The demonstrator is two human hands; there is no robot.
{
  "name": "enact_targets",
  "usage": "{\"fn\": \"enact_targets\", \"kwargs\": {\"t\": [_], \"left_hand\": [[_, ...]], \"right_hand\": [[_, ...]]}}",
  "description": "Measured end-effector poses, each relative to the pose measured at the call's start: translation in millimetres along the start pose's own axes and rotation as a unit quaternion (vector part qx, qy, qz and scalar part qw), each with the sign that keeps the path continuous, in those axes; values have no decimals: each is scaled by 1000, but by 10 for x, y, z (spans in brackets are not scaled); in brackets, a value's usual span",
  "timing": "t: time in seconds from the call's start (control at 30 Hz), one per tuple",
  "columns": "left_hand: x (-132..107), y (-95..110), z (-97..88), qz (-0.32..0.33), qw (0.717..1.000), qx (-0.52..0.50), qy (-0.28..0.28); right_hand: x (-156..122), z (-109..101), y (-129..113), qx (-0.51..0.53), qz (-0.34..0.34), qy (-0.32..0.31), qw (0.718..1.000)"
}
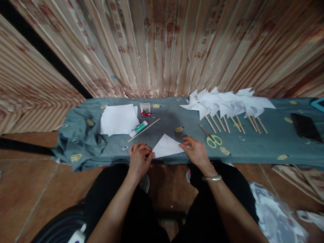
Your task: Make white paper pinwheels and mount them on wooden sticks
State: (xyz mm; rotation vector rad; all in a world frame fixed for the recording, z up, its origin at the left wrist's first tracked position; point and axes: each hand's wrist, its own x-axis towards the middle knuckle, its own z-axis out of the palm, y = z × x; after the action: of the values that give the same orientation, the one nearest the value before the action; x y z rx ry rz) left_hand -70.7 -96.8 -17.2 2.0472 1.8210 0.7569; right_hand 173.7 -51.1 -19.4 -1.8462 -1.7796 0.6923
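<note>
A white sheet of paper [167, 147], folded into a triangle with its peak pointing away from me, lies near the front edge of the cloth-covered table. At its left corner, my left hand [140, 155] has its fingers curled, thumb and fingertip on the paper. My right hand [196, 150] pinches the right corner between thumb and fingers. Just beyond the paper rests a thin wooden stick [144, 129], beside a green and white glue stick [141, 127]. Scissors with light green handles [214, 140] lie right of my right hand.
A stack of white paper [118, 118] lies at the left, near a small red box of metal pins [145, 110]. Several white paper pinwheels on sticks [225, 103] overlap at the back right. A black phone [305, 127] is at the far right. Behind the table hangs a patterned curtain [162, 50].
</note>
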Motion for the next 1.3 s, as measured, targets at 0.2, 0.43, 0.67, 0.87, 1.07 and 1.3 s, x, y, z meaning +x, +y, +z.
{"fn": "enact_targets", "kwargs": {"t": [0.2, 0.43, 0.67, 0.87, 1.07, 1.3], "left_hand": [[-17, 254, -53, 57, 994, 79, 47], [-64, 564, 353, 180, 977, 90, -72], [-53, 542, 457, 171, 975, 124, -71], [-46, 530, 471, 164, 973, 142, -80], [-52, 529, 468, 164, 972, 139, -89], [-75, 489, 501, 169, 971, 136, -101]], "right_hand": [[-3, -7, -20, -11, -2, -2, 1000], [5, 6, -30, -32, -15, 0, 999], [-4, 8, -26, -35, -15, -1, 999], [-8, -4, -46, -43, -13, -2, 999], [-14, 2, -47, -52, -17, 3, 998], [-30, 9, -45, -58, -16, 9, 998]]}}
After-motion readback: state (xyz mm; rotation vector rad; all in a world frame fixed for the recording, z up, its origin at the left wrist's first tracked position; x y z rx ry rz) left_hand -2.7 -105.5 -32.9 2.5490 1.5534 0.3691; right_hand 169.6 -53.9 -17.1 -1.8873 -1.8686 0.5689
